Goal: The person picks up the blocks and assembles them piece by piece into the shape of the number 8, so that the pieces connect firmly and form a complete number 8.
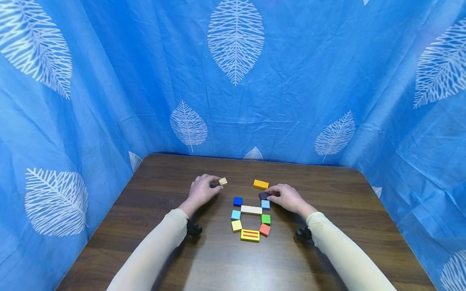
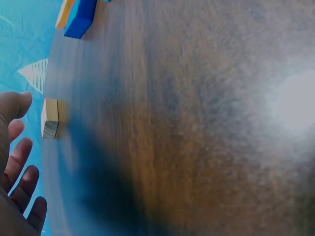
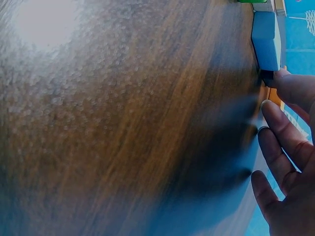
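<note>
The left hand (image 1: 202, 190) rests open just behind a small wooden block (image 1: 223, 181) on the worktop (image 1: 327, 190); the right hand (image 1: 287, 197) seemingly pinches a dark block (image 1: 263, 196). Both look light, rigid, best held by opposite faces.

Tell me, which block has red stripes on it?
The yellow striped block, lying at the near end of the ring of blocks. All the other blocks are plain, with no stripes.
</note>
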Demonstrator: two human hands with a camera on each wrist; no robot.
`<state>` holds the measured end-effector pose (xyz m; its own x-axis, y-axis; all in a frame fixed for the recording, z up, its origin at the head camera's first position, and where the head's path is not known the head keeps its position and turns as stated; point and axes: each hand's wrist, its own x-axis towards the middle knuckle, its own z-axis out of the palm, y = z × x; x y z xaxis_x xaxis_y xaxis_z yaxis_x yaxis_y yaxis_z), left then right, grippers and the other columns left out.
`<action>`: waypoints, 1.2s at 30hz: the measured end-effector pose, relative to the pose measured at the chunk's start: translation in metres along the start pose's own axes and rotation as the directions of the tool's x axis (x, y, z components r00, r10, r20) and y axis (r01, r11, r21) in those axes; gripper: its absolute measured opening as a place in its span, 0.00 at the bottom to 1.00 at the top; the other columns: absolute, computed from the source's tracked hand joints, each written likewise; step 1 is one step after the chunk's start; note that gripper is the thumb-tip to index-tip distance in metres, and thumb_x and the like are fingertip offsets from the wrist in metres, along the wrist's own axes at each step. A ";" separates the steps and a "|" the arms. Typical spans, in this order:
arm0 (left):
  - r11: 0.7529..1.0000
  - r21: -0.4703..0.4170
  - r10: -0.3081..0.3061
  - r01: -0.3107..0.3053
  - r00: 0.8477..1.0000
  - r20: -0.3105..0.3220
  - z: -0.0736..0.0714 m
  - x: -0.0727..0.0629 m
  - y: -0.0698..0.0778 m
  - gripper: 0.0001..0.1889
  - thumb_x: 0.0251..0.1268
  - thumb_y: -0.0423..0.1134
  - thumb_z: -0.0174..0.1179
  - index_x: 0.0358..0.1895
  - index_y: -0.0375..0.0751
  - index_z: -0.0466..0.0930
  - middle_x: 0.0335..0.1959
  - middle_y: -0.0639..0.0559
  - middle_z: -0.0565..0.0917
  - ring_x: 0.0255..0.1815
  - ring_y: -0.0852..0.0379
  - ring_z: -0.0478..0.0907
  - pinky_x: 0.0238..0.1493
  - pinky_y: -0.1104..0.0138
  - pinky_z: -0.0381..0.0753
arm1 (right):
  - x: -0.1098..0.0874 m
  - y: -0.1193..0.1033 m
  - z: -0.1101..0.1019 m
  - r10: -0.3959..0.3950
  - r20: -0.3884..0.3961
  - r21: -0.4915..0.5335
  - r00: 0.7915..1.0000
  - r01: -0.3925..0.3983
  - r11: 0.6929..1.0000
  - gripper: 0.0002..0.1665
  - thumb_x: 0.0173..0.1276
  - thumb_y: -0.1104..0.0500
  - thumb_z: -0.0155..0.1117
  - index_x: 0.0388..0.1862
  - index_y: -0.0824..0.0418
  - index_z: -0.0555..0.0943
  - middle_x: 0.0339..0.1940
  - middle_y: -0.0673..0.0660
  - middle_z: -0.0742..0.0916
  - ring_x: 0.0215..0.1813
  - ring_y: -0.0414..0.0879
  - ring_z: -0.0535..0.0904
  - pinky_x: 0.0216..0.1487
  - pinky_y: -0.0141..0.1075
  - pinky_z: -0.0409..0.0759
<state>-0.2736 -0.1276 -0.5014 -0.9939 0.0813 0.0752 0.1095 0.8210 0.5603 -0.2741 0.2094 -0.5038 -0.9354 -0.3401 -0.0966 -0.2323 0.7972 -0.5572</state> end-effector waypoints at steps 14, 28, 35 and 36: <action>0.999 0.034 -0.042 0.041 0.999 0.029 0.002 0.011 -0.011 0.25 0.63 0.56 0.71 0.61 0.53 0.85 0.60 0.48 0.80 0.61 0.43 0.68 0.63 0.44 0.61 | -0.002 -0.001 0.001 0.006 -0.002 -0.002 1.000 -0.006 1.000 0.16 0.72 0.53 0.70 0.57 0.49 0.87 0.46 0.49 0.85 0.47 0.50 0.75 0.55 0.50 0.75; 0.998 0.037 -0.056 0.056 0.998 -0.006 0.010 0.015 -0.013 0.23 0.62 0.56 0.71 0.57 0.51 0.87 0.56 0.47 0.83 0.58 0.42 0.71 0.58 0.45 0.63 | -0.001 0.000 0.002 0.003 -0.009 0.000 1.000 -0.003 1.000 0.16 0.72 0.53 0.70 0.57 0.48 0.87 0.45 0.49 0.85 0.47 0.49 0.75 0.54 0.49 0.76; 0.997 0.038 -0.061 0.062 0.998 -0.017 0.013 0.017 -0.011 0.22 0.63 0.55 0.71 0.56 0.51 0.87 0.56 0.47 0.84 0.58 0.42 0.72 0.58 0.45 0.64 | -0.002 0.001 0.001 0.009 -0.014 0.004 1.000 -0.009 1.000 0.16 0.71 0.53 0.71 0.57 0.48 0.87 0.45 0.49 0.85 0.47 0.49 0.75 0.54 0.49 0.76; 0.997 0.040 -0.059 0.060 0.998 -0.019 0.013 0.017 -0.011 0.21 0.63 0.55 0.70 0.56 0.51 0.87 0.56 0.47 0.84 0.58 0.41 0.72 0.57 0.45 0.64 | -0.002 0.000 0.001 0.009 -0.015 0.005 1.000 -0.009 1.000 0.16 0.71 0.53 0.71 0.57 0.48 0.87 0.45 0.49 0.85 0.47 0.49 0.75 0.54 0.49 0.76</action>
<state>-0.2919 -0.1276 -0.5171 -0.9981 0.0215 0.0574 0.0488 0.8465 0.5301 -0.2725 0.2099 -0.5045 -0.9413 -0.3254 -0.0898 -0.2223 0.7979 -0.5603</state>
